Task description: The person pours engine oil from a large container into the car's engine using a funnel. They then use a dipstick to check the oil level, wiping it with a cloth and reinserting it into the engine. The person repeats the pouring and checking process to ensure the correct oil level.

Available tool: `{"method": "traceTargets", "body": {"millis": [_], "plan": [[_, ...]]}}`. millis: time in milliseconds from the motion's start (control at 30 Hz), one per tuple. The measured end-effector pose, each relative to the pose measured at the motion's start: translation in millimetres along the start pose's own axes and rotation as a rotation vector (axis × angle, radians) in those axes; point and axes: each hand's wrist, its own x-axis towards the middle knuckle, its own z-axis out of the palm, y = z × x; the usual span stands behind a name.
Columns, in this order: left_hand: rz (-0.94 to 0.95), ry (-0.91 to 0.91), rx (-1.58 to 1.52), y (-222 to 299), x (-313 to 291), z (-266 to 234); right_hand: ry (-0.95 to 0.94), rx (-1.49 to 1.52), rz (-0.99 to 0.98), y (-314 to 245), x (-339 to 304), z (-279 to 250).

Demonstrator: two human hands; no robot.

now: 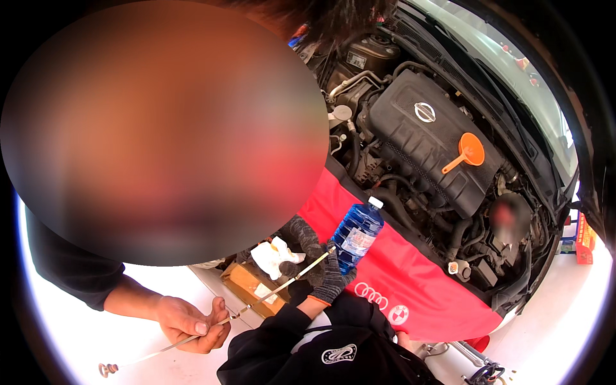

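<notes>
Long, thin metal dipstick (pixel 301 271) slants toward a white-capped clear plastic bottle of blue liquid (pixel 367 221) | co-worker's bare hand (pixel 192 324) grips it; grey-knit-gloved left hand (pixel 333 279) beside its tip, closure unclear; right hand's state cannot be told | light, steady support likely serves best

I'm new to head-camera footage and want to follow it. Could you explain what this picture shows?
There is no robot here, only people. A wide fisheye camera on one person's head looks down, so straight edges bend. The wearer's gloved left hand is beside a blue bottle; whether it grips it is unclear, and the right hand cannot be made out surely. At the left, a co-worker's bare hand holds a long thin rod. Beyond is a car's engine bay, where an orange funnel lies on the black engine cover. A red cloth drapes the front.
</notes>
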Motion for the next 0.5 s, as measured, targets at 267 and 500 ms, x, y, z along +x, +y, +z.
{"method": "traceTargets", "body": {"millis": [267, 500], "plan": [[0.052, 0.063, -0.037, -5.9, -2.3, 9.4, -0.007, -0.005, -0.007, -0.1, -1.0, 0.7], [0.011, -0.037, -0.036, 0.6, 3.4, -4.4, -0.001, 0.007, -0.009, -2.2, -1.1, 0.1]]}}
